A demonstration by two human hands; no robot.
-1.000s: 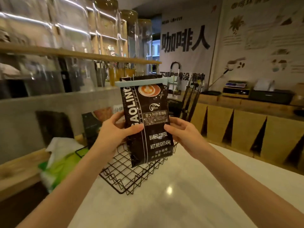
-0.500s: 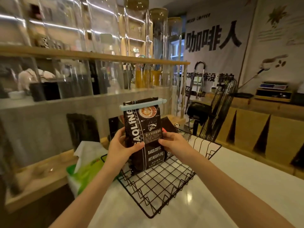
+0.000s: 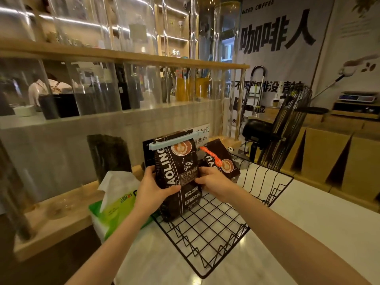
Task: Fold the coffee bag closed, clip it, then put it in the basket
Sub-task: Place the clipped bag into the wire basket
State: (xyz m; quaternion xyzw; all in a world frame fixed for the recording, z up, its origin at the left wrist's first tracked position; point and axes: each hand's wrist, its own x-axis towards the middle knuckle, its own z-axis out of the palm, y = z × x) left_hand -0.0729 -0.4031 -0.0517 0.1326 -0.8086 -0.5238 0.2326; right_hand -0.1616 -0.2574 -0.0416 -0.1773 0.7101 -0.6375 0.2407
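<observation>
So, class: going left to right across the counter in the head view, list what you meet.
Tissue pack → left hand → clipped coffee bag → right hand → wire basket.

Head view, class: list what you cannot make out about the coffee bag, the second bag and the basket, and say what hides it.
- Coffee bag: head view, its bottom edge against the wire basket; contact unclear.
- Bag's sides: covered by left hand and right hand.
- Fold under the blue clip: hidden by the clip.
- Second bag: left part behind the coffee bag.
- Small label print: too small.
</observation>
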